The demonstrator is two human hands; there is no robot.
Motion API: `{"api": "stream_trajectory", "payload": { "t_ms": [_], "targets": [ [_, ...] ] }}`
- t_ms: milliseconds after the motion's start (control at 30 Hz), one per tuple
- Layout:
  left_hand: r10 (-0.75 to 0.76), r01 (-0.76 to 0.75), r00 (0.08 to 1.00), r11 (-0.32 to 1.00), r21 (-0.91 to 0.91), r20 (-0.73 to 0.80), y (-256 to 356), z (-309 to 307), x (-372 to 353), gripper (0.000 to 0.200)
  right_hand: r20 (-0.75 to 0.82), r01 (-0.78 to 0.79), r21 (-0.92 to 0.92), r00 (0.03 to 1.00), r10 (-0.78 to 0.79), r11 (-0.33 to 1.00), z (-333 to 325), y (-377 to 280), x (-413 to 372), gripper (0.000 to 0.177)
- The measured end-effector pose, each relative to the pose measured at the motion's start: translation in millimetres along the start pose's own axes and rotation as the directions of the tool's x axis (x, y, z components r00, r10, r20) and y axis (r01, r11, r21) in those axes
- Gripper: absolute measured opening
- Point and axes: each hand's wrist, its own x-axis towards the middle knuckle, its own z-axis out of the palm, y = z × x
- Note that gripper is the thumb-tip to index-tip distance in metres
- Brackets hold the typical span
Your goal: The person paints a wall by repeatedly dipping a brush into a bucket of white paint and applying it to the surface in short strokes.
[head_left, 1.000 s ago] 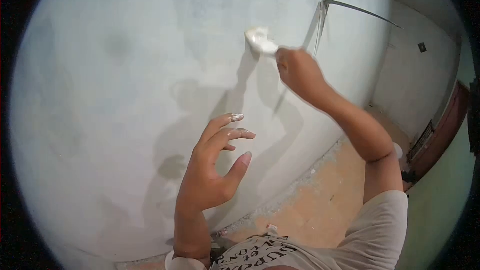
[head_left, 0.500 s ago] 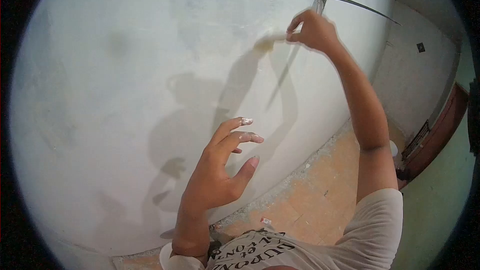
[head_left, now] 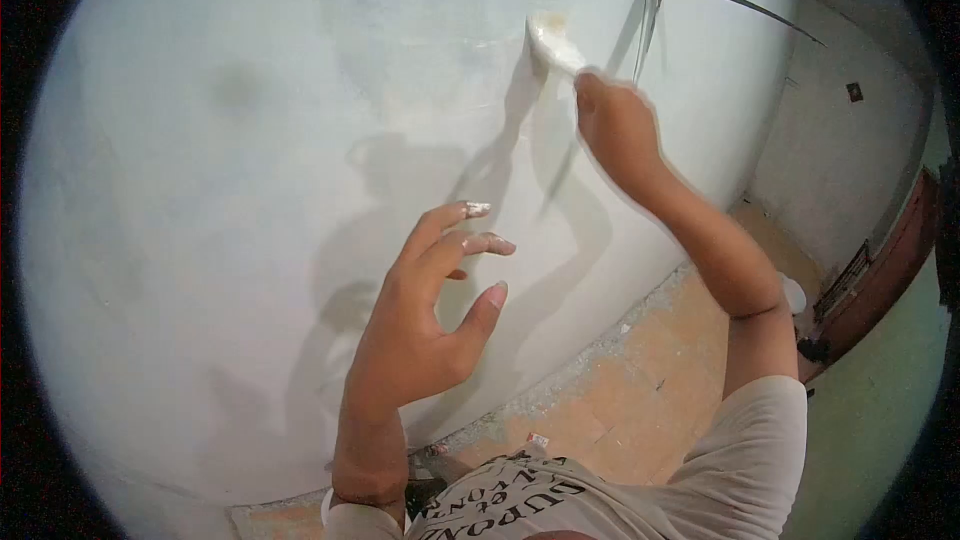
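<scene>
My right hand (head_left: 622,138) is closed around the handle of a paintbrush (head_left: 560,52). White paint coats much of the brush, and its pale yellowish bristles meet the wall (head_left: 200,270). That wall is whitish, with bluish-grey patches higher up. Lower and nearer to me, my left hand (head_left: 425,315) hangs in front of the wall with its fingers apart and nothing in it. White smears mark its fingertips. Shadows of my arms and head fall across the wall.
A thin dark metal bracket (head_left: 735,8) sticks out from the wall, right of the brush. Below runs an orange tiled floor (head_left: 625,410), with a small packet (head_left: 538,439) near the wall's foot. A reddish-brown door frame (head_left: 885,285) and a white round object (head_left: 793,294) are at right.
My right hand has come down and turned, so the brush now points up and left, with its bristles higher on the wall. My left hand has risen slightly, still open.
</scene>
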Motion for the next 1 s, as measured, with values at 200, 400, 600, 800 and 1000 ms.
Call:
{"api": "stream_trajectory", "payload": {
  "t_ms": [200,400,600,800,1000],
  "targets": [
    [0.003,-0.003,1.0,1.0,0.006,-0.02,-7.3,-2.9,16.7,0.027,0.403,-0.072,0.17,0.915,-0.003,0.983,15.1,-20.5,-82.2,0.009],
    [-0.068,0.068,0.996,0.998,0.004,0.056,-11.0,2.8,24.7,0.031,0.498,0.017,0.107,0.864,-0.068,0.994,-7.3,6.5,-43.9,0.017],
    [-0.053,0.051,0.997,0.998,0.026,0.054,-8.9,-2.1,34.7,0.031,0.166,0.078,-0.122,0.984,-0.057,0.989,-15.6,28.1,50.6,0.012],
    [-0.058,0.056,0.997,0.998,0.03,0.052,-7.5,-4.2,46.6,0.031,-0.095,0.148,-0.264,0.979,-0.178,0.953,-32.3,34.9,135.2,0.012],
    [-0.052,0.05,0.998,0.998,0.038,0.036,-8.0,-3.8,47.5,0.03,-0.223,0.011,-0.186,0.973,-0.053,0.983,-59.5,20.0,178.0,0.008]
  ]
}}
